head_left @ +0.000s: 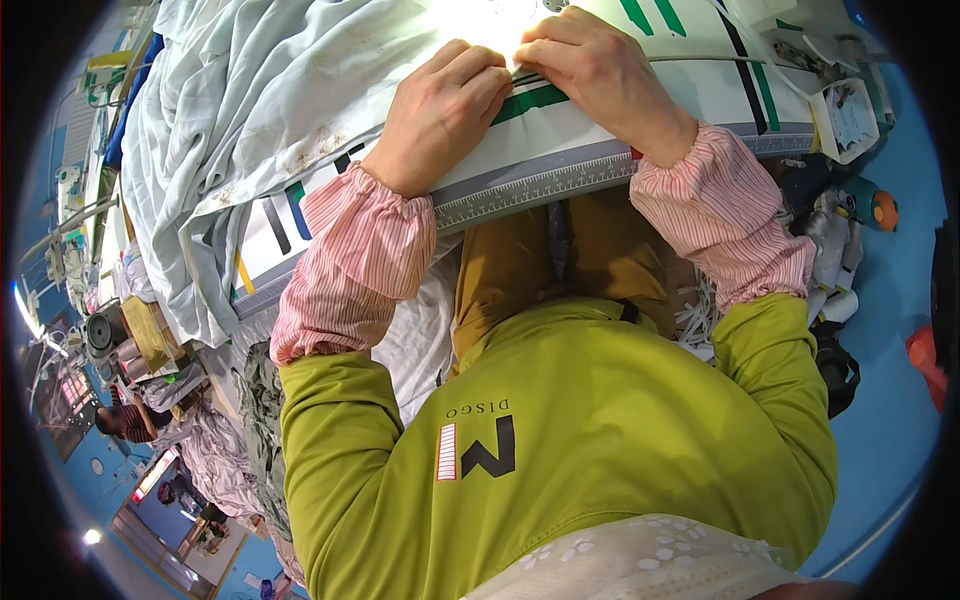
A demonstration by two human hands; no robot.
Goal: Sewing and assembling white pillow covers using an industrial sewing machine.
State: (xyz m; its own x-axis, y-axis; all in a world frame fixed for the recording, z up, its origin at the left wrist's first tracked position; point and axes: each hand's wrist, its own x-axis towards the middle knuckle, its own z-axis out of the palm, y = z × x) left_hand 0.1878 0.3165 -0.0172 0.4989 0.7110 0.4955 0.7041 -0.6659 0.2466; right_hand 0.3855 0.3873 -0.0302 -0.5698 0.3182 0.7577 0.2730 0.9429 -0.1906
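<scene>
the left hand (440,115) and right hand (600,75) press curled fingers flat onto white, green-striped fabric (545,125) on the worktable's ruler-marked edge (530,190).

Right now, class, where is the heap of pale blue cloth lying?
In the head view the pale blue cloth is heaped on the table's left part, beside the left hand, which presses white fabric together with the right hand.

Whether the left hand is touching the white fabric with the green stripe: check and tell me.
Touching. In the head view the left hand lies knuckles-up, pressed flat on the white fabric with the green stripe, with no gap beneath it; the right hand presses the same piece beside it.
</scene>
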